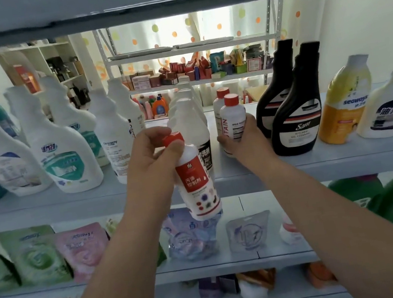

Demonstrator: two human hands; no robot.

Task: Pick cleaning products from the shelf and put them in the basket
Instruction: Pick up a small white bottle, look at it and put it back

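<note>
Head: left hand [151, 153] holds bottle [196, 177] off shelf edge [321, 163].

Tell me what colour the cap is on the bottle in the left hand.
Red. The cap tops the white bottle held by the left hand, seen in the head view.

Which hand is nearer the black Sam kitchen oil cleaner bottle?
Right. The right hand closes on a red-capped white bottle on the shelf, just left of the black Sam bottle. The left hand is farther left, holding another red-capped bottle.
</note>
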